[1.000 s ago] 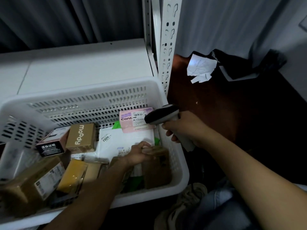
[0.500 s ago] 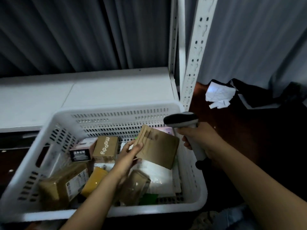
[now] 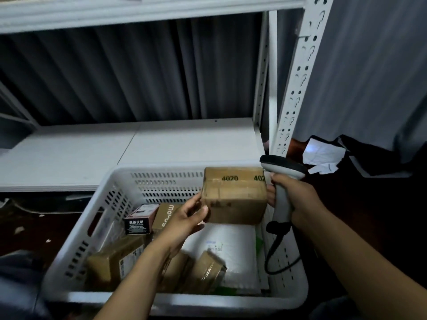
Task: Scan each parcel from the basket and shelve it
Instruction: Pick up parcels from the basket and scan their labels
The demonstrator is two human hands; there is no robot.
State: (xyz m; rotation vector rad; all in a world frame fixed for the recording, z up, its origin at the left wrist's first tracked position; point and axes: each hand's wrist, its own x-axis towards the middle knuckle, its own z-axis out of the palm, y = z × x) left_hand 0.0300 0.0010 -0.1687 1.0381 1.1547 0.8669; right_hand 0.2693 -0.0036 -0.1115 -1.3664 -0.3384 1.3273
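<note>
While held before the low shelf [image 3: 161, 144], over the far right corner of the basket [image 3: 208, 303], looks light and stiff: a taped brown parcel [image 3: 233, 197], likely slick on the tape, best taken by its short ends. Lies level, long axis left to right, broad face toward the camera, "4020" edge uppermost. Scanner [image 3: 284, 168] head just above its top right corner, handle clamped in right grip [image 3: 298, 195]; left grip [image 3: 184, 222] pinches parcel's left end, thumb in front.

The left hand [image 3: 184, 222] covers part of the tan lettered box [image 3: 165, 214], the held parcel's [image 3: 233, 197] right-hand number is cut short, and the white mailer's [image 3: 233, 259] label is unreadably blurred.
</note>
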